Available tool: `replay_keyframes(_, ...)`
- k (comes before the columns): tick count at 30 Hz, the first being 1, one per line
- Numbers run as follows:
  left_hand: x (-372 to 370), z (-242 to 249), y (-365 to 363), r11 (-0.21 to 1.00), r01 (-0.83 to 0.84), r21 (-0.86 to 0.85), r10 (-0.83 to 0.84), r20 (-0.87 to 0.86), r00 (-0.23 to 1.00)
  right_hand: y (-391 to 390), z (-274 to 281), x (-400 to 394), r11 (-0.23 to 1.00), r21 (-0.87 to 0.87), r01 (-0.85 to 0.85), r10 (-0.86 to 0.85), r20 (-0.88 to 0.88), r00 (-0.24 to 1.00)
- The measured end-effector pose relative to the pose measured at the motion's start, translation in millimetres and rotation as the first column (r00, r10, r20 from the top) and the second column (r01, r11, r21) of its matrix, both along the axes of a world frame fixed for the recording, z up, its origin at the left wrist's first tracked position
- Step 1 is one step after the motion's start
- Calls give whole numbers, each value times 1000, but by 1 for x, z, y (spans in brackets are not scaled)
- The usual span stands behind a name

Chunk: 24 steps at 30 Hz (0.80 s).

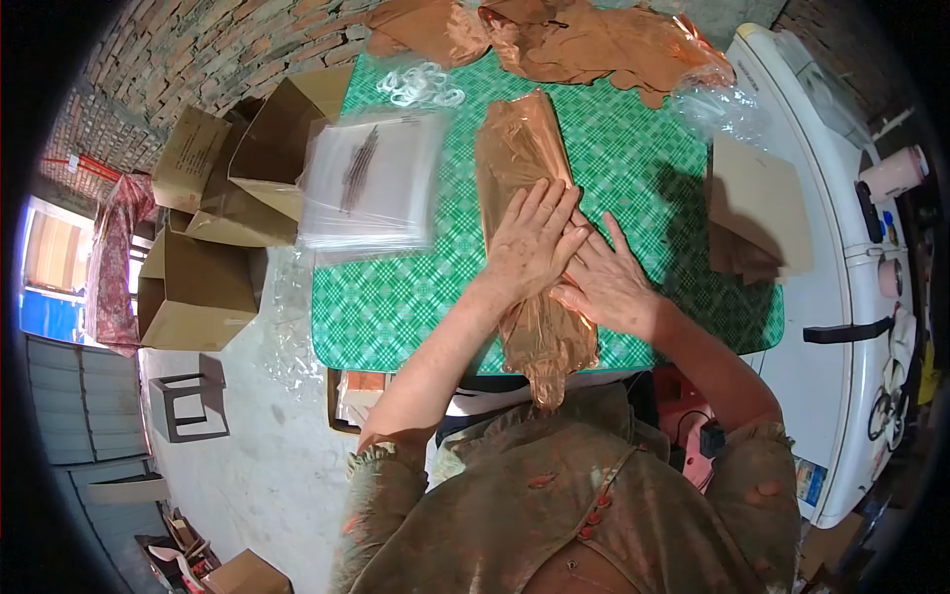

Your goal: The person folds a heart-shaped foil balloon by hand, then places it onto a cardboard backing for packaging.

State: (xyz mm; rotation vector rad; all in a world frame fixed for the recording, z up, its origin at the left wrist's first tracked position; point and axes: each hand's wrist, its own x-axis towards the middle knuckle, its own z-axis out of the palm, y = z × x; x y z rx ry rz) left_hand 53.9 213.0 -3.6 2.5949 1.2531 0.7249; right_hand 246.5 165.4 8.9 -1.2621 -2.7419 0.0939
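head view, only one i have. the copper foil piece (518, 153) lies lengthwise at the centre of the frame, on the green checked table (381, 312). narrow end pokes past the near edge, lower centre, just in front of my clothes.

my left hand (529, 249) is flat on the foil, fingers nearly together and pointing to the top of the frame. my right hand (616, 289) comes in from the right, fingers fanned toward upper left, their tips meeting the left hand. neither one is pinching anything as far as i can see. can't tell how the foil lies under my palms.

doing it well, my take: press with the whole palm, not fingertips; foil this thin likely creases or tears under a point load. one hand pins, the other strokes outward along the length. upper part looks wrinkled, so it probably wants another light pass. mind the overhanging end, a sleeve could snag it.

around it: stack of clear bags (401, 183) left of the foil, white rings (421, 86) above those, more copper foil (584, 45) heaped along the top. brown sheets (762, 208) sit at right, well apart from my hands.
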Motion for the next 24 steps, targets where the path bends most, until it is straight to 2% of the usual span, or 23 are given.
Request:
replay_keyframes(3,3,-5,1,999,-36,-9,36,63,997,0,1,1,1000,-25,0,1,17,1000)
replay_keyframes(6,3,-7,1,999,-47,-11,47,60,997,-12,14,5,990,-141,-13,23,68,997)
replay_keyframes(10,4,-11,-1,994,-70,87,73,-28,997,-47,17,12,997,-61,-54,52,-38,998)
replay_keyframes(14,6,-11,-2,989,-75,128,82,-56,995,-77,25,17,994,-53,-94,93,-17,995)
replay_keyframes(17,5,-11,-2,988,-77,133,87,-71,994,-94,24,19,989,-93,-113,107,-74,992)
replay_keyframes(21,5,-9,-2,990,-72,118,82,-85,993,-112,38,23,954,-124,-272,239,-227,944)
replay_keyframes(22,5,-8,-1,990,-73,123,84,-84,993,-108,53,24,939,-187,-290,226,-302,926)
replay_keyframes(24,5,-10,-2,990,-68,128,79,-86,993,-81,57,24,956,-157,-249,189,-322,928)
